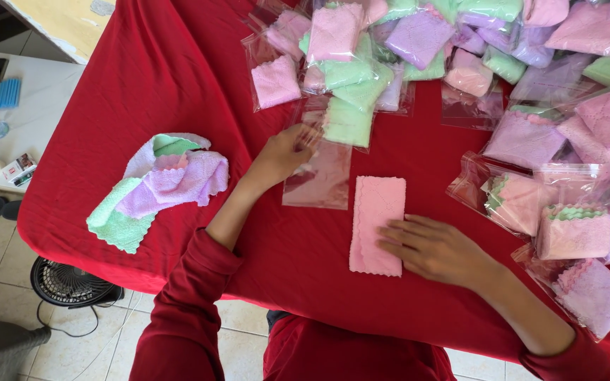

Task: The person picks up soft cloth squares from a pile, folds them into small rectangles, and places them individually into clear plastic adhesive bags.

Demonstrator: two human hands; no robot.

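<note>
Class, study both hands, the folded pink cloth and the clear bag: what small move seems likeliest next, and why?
Probably the left hand lifts the empty clear bag open. It already pinches the bag's top edge, while the right hand rests flat on the folded pink cloth beside it.

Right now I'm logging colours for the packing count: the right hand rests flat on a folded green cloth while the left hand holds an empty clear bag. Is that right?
Not quite. In the head view the folded cloth under the right hand is pink, not green. The rest stands: the left hand holds an empty clear bag on the red tablecloth.
</note>
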